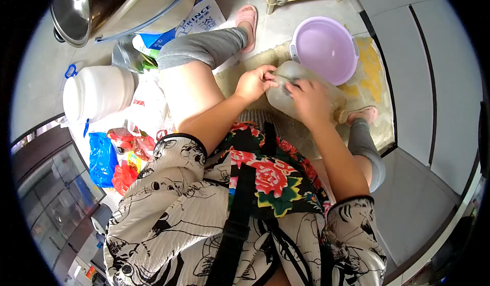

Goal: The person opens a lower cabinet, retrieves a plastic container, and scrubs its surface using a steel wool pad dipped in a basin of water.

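1. Through the head camera I have the plastic jug (280, 101) between the person's knees, tilted over the floor mat (375, 84), its neck pointing toward the right foot. It overlaps the near rim of the purple basin (316, 43) in my view; I can't tell whether the two touch.
2. The left grip, the left hand (251, 86), looks closed on the far-left end of the jug, thumb and fingers bent against the plastic. If the wall there is slick or flexes, I judge that pinch could slip.
3. The right hand (311, 102) lies over the jug's upper side, fingers curled toward a dark patch. It is blurred, so I can't tell whether that grip is clenched or loose.
4. Should the right fingers push harder than the left hand braces, the jug could roll, since its body is round and I see no firm support under it.
5. A roll toward the basin might knock its rim; one the other way might bring the neck against the pink slipper (371, 114).
6. If that dark patch is a cut edge, which I can't make out, fingers this close could get scratched.
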{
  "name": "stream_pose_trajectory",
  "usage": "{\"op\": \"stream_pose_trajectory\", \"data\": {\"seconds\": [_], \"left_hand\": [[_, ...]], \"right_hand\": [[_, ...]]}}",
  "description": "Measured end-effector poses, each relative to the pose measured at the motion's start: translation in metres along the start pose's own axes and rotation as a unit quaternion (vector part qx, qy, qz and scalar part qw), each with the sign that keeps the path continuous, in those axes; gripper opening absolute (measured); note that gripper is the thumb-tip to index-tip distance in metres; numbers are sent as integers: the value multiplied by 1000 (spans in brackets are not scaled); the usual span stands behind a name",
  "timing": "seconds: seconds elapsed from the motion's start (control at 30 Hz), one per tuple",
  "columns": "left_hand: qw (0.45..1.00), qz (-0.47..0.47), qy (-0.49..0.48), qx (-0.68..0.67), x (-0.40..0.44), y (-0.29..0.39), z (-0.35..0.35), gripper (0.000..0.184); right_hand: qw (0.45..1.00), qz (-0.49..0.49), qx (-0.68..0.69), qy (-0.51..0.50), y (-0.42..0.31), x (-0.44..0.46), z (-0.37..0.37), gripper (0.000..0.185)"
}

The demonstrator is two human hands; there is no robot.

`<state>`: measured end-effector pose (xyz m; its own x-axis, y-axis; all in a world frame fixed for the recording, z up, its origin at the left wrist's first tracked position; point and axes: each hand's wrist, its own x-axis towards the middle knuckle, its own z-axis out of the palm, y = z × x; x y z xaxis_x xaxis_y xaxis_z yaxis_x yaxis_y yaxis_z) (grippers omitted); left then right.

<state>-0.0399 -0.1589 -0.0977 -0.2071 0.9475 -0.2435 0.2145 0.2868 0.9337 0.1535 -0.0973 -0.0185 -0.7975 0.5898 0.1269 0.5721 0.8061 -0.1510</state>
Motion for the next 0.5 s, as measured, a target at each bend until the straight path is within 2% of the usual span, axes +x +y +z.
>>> {"op": "stream_pose_trajectory", "data": {"seconds": [0.13,0.27,0.37,0.5], "left_hand": [[1000,-10,-19,20,0,11,-2,43],[1000,-29,6,-10,8,-3,0,42],[1000,0,25,-3,8,-17,3,44],[998,-9,25,-49,2,-21,6,45]], "right_hand": [[999,10,-38,17,18,-25,-23,31],[1000,19,-15,5,-5,18,5,28],[999,-23,-36,2,-21,38,19,27],[999,-41,2,7,0,9,-1,27]]}}
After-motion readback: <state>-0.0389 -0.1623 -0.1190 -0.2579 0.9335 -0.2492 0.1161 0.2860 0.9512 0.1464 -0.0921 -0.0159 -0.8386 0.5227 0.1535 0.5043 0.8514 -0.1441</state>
